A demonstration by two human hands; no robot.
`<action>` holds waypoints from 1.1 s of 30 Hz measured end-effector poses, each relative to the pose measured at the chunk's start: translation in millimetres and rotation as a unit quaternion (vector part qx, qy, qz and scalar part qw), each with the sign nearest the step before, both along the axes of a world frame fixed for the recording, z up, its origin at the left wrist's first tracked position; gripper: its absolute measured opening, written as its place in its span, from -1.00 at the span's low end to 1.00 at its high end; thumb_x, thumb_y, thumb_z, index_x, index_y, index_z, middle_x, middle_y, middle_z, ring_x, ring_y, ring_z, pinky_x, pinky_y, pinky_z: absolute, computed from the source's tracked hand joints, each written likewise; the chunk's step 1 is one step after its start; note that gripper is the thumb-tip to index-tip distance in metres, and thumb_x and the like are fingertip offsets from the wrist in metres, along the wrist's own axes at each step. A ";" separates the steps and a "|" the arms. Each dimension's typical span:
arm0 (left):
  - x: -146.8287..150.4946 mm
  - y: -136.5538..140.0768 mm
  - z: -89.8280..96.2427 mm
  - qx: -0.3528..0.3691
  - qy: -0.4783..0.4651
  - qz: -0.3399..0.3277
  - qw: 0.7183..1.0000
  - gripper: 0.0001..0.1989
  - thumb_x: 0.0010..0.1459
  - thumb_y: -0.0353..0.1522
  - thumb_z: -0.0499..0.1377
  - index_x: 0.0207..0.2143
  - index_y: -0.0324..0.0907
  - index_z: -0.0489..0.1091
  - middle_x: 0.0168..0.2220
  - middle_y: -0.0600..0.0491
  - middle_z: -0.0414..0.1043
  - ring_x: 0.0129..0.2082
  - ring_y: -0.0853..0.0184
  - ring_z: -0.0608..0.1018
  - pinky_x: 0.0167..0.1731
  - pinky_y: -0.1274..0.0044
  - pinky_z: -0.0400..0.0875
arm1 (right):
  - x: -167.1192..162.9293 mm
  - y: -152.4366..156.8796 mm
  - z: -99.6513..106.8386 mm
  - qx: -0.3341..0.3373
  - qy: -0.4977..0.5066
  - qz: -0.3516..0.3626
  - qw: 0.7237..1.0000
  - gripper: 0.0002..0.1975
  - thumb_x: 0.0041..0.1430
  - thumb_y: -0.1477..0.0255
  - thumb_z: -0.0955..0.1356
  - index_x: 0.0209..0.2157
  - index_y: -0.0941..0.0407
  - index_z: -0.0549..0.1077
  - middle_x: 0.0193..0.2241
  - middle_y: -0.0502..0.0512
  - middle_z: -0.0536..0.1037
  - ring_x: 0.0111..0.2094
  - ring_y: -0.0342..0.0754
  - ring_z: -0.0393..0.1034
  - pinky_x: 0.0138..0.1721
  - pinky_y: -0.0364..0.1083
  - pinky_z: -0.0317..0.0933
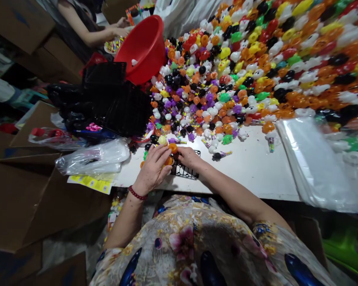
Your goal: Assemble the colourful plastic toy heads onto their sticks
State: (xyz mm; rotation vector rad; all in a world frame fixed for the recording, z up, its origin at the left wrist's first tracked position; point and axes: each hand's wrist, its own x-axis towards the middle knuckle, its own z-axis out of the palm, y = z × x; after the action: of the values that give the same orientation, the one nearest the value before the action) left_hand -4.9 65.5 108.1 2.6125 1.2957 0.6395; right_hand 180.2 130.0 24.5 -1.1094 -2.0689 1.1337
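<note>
My left hand (152,169), with a dark red bead bracelet at the wrist, curls over a cluster of small plastic toys. An orange toy (169,161) shows between its thumb and fingers. Another orange toy (173,148) sits by its fingertips, and a pale yellow one (162,140) lies just beyond. Close on the right, my right hand (188,157) has its fingers bent together near the orange toys; what they pinch is hidden. Under both hands lies a black grid tray (186,171), partly covered. A black-topped stick toy (221,155) rests to the right.
A large heap of colourful toys (226,79) covers the back and right. Clear plastic bags (313,167) lie at the right, more bags (92,159) at the left. Black trays (122,107) and a red basin (144,49) stand behind. A co-worker's arm (89,37) reaches in at the back.
</note>
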 end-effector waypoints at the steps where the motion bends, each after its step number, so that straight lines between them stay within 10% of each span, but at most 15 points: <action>1: 0.4 0.1 -0.2 -0.003 0.000 0.003 1.000 -0.47 0.38 -0.12 -0.16 0.27 -0.16 0.19 0.19 -0.17 0.33 0.28 0.13 0.27 0.31 0.09 0.02 | 0.1 -0.8 -1.3 0.005 0.001 0.005 1.000 -0.77 0.13 0.61 0.31 -0.21 0.15 0.54 -0.24 0.10 0.61 -0.22 -0.05 0.45 -0.14 -0.13 0.26; 14: 1.8 4.3 -4.1 0.026 -0.009 -0.008 1.000 -0.48 0.39 -0.17 -0.16 0.31 -0.12 0.13 0.22 -0.16 0.30 0.26 0.14 0.31 0.31 0.13 0.04 | -5.5 -17.9 6.7 0.034 -0.035 0.003 0.999 -0.73 0.11 0.65 0.33 -0.15 0.15 0.52 -0.15 0.18 0.58 -0.08 0.02 0.45 0.00 -0.01 0.29; 20: -4.5 1.9 -5.5 0.068 -0.007 -0.018 0.997 -0.49 0.38 -0.22 -0.13 0.34 -0.08 0.07 0.22 -0.13 0.31 0.25 0.11 0.32 0.30 0.12 0.06 | 69.5 -34.3 17.9 0.122 -0.005 -0.144 0.982 -0.72 0.27 0.45 0.31 -0.01 0.05 0.49 -0.02 0.20 0.53 0.03 0.03 0.40 0.13 0.07 0.25; 28: -5.2 1.2 -14.4 0.105 -0.014 -0.012 0.994 -0.48 0.37 -0.23 -0.10 0.34 -0.05 0.06 0.19 -0.12 0.34 0.23 0.10 0.34 0.29 0.13 0.11 | 233.7 -32.1 31.2 0.080 -0.345 -0.482 0.802 -0.81 0.26 0.46 0.27 -0.18 0.20 0.49 -0.17 0.31 0.47 -0.20 0.07 0.43 -0.16 0.01 0.31; 33: -1.4 3.1 -16.4 0.092 -0.011 -0.003 0.996 -0.50 0.36 -0.24 -0.08 0.32 -0.04 0.10 0.18 -0.10 0.36 0.22 0.12 0.36 0.28 0.14 0.13 | 245.4 -42.3 23.9 0.111 -0.393 -0.476 0.779 -0.83 0.22 0.48 0.26 -0.36 0.18 0.48 -0.33 0.29 0.47 -0.28 0.10 0.39 -0.22 0.02 0.27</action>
State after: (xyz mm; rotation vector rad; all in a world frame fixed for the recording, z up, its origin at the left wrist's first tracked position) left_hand -6.3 68.6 91.7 2.7431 1.2794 0.8208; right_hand 425.6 87.7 48.4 -2.3552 -1.5829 -0.1300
